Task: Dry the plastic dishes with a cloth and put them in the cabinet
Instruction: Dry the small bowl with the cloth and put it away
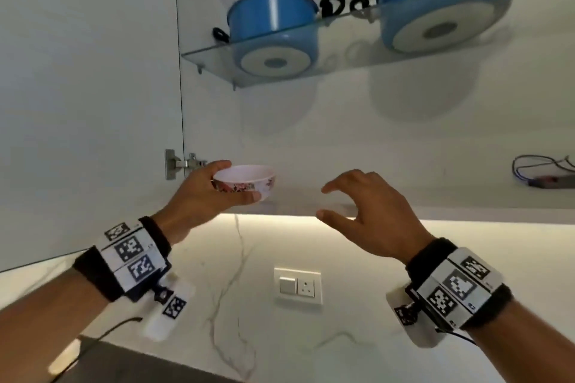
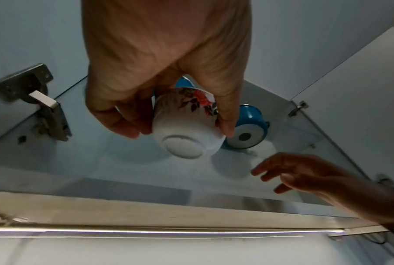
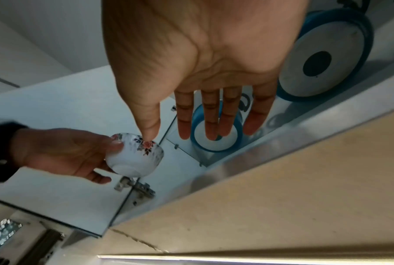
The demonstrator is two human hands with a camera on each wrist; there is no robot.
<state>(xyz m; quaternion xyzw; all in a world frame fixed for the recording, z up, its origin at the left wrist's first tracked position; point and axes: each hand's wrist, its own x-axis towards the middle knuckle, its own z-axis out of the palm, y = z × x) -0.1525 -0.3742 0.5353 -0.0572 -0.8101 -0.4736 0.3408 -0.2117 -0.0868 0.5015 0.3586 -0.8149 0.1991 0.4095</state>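
My left hand [image 1: 217,183] grips a small white plastic bowl [image 1: 249,179] with a red flower pattern, upright, at the front left of the cabinet's bottom shelf [image 1: 389,193]. In the left wrist view the bowl [image 2: 186,129] shows its round foot, with fingers [image 2: 225,116] and thumb curled round its sides. In the right wrist view the bowl [image 3: 134,156] sits in that hand at lower left. My right hand [image 1: 357,196] hovers to the bowl's right, fingers [image 3: 214,116] spread and holding nothing. No cloth is in view.
The cabinet door [image 1: 87,96] stands open on the left, its hinge [image 1: 180,163] close to my left hand. A glass shelf [image 1: 342,40] above carries two blue pots [image 1: 273,31] [image 1: 441,3]. Wires [image 1: 541,171] lie at the shelf's right. A wall socket [image 1: 298,286] sits below.
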